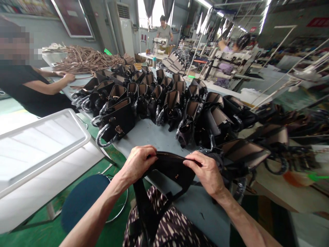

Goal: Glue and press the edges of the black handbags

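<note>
Between my hands is a black handbag (172, 168) with a small gold emblem on its side. My left hand (141, 162) pinches the left end of its top edge between thumb and fingers. The right end of the same edge is gripped by my right hand (205, 170). A black strap (146, 209) hangs from the bag over my patterned clothing. Just beyond, on the grey-blue table (150, 132), stand several black bags with tan linings; the closest on the left is an upright black bag (120, 118) with a plastic-wrapped handle. The inside of the held bag is hidden.
A white tray-like table (43, 144) and a dark blue round stool (86, 202) are to my left. A person in black (38, 82) handles a pile of brown straps (79, 60). More bags (269, 137) lie at right. Two other people sit or stand near sewing machines (231, 65) behind.
</note>
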`<state>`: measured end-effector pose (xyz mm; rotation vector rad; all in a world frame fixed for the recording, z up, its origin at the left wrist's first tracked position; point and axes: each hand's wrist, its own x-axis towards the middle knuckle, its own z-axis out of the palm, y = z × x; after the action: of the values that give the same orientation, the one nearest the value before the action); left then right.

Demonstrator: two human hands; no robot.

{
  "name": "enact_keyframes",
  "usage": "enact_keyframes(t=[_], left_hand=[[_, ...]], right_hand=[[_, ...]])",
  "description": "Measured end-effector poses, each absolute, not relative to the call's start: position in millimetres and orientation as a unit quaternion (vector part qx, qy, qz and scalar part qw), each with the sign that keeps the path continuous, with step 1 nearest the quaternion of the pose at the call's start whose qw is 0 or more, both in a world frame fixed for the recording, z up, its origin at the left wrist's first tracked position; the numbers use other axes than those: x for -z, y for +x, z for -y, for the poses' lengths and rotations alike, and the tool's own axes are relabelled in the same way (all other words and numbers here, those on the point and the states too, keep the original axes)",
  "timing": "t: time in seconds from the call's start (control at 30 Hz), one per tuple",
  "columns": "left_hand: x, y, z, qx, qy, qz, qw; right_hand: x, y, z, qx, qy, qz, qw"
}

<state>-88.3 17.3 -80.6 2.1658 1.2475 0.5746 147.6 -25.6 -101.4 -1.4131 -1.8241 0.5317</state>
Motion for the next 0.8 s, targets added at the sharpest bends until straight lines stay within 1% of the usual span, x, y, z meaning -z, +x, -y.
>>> enact_keyframes(t=[0.37,0.57,0.8], left_hand=[[85,-88,-18,-0.219,0.817,-0.468,0.256],[86,-86,-16,-0.218,0.826,-0.458,0.245],[90,-80,-16,-0.207,0.821,-0.478,0.234]], right_hand=[[104,142,21,-0.133,-0.543,0.758,0.337],[99,136,16,-0.084,-0.533,0.799,0.266],[104,130,13,-0.033,-0.523,0.813,0.255]])
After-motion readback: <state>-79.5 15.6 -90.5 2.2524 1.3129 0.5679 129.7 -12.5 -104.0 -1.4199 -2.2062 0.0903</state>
